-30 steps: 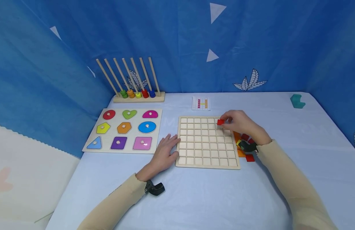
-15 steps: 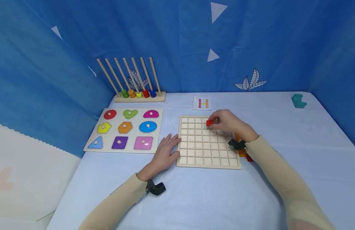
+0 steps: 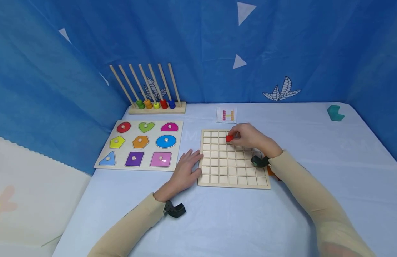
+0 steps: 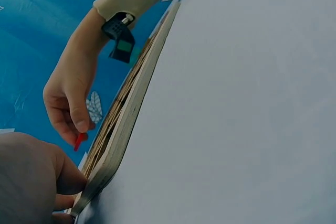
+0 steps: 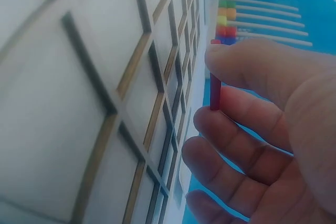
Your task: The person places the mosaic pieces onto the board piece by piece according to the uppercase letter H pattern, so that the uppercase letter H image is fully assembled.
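A wooden grid board [image 3: 222, 185] with rows of square cells lies flat before me. My right hand [image 3: 248, 135] pinches a small red square tile [image 3: 229, 138] between thumb and fingers, over the board's upper part. The right wrist view shows the tile [image 5: 215, 85] edge-on and apart from the grid. My left hand [image 3: 185, 171] rests on the board's left edge, fingers spread, thumb touching the rim. Past the board's right edge, partly hidden by my right sleeve, orange tiles [image 3: 270, 171] lie on the table.
Behind the board lies a pattern card [image 3: 226, 115]. A knobbed shape puzzle [image 3: 99, 165] lies to the left, with a peg stand [image 3: 157, 111] of coloured beads behind it. A teal block [image 3: 334, 112] sits at the back right.
My right hand has carried the red tile leftward over the board's upper rows, the move slowing lately. My sleeve now covers most of the loose tiles. My left hand stays in place.
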Demonstrator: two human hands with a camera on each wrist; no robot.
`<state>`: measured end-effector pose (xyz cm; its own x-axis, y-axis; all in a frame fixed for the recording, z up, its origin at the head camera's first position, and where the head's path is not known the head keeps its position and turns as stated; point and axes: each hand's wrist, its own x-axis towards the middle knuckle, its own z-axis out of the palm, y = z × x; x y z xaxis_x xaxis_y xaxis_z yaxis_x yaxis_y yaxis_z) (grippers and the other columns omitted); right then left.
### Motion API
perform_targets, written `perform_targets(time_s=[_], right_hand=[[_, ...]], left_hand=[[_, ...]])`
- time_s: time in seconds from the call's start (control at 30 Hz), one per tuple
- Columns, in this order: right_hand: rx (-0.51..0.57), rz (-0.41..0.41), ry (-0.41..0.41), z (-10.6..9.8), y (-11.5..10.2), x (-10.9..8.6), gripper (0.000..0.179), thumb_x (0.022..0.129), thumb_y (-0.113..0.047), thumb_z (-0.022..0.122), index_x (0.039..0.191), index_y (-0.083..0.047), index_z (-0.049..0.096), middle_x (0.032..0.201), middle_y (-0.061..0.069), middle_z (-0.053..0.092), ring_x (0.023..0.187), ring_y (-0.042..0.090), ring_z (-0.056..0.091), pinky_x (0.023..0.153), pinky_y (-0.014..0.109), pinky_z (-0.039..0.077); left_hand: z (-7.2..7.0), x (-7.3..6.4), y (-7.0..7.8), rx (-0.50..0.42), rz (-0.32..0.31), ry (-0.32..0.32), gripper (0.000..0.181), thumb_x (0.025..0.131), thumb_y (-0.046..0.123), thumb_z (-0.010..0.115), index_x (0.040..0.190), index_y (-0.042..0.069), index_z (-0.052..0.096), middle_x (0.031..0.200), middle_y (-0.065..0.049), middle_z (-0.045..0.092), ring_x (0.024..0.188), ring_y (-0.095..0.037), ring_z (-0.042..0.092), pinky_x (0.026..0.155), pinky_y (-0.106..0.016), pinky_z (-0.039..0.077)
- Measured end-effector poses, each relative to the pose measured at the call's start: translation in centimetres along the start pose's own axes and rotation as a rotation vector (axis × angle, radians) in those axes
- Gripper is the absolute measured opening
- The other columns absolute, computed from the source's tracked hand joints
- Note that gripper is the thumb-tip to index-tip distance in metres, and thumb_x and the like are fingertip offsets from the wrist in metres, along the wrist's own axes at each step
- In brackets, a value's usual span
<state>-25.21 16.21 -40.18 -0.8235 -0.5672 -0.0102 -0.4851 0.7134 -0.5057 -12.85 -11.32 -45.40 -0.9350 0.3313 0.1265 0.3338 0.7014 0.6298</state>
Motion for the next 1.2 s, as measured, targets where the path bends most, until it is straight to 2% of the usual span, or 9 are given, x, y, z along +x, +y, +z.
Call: perform_targets(time_s=[0.47, 0.83, 1.2], right_hand=[[0.014, -0.021, 0.008, 0.4, -0.2, 1.0, 0.029, 0.086, -0.014, 0.078, 0.112, -0.001, 0.076, 0.107, 0.013, 0.075, 0.086, 0.021, 0.065, 0.079, 0.039, 0.057], [0.002, -0.024, -0.001, 0.7, -0.7, 1.2, 0.025, 0.086, -0.014, 0.078, 0.108, -0.002, 0.076, 0.101, 0.011, 0.075, 0.082, 0.020, 0.062, 0.074, 0.033, 0.053], [-0.013, -0.051, -0.005, 1.0, -0.7, 1.5, 0.023, 0.087, -0.012, 0.077, 0.107, -0.001, 0.077, 0.101, 0.013, 0.075, 0.084, 0.021, 0.065, 0.078, 0.040, 0.056]], left_hand=[[0.0, 0.0, -0.1, 0.003, -0.005, -0.004, 0.054, 0.089, 0.012, 0.053, 0.142, 0.001, 0.058, 0.156, -0.019, 0.048, 0.154, -0.042, 0.030, 0.127, -0.061, 0.019], [0.0, 0.1, 0.0, 0.001, -0.003, 0.000, 0.054, 0.088, 0.012, 0.052, 0.141, 0.001, 0.059, 0.156, -0.019, 0.049, 0.154, -0.043, 0.030, 0.126, -0.061, 0.019], [0.1, 0.1, -0.1, 0.008, -0.012, -0.006, 0.054, 0.088, 0.012, 0.052, 0.141, 0.002, 0.058, 0.157, -0.018, 0.048, 0.154, -0.041, 0.030, 0.127, -0.060, 0.019]])
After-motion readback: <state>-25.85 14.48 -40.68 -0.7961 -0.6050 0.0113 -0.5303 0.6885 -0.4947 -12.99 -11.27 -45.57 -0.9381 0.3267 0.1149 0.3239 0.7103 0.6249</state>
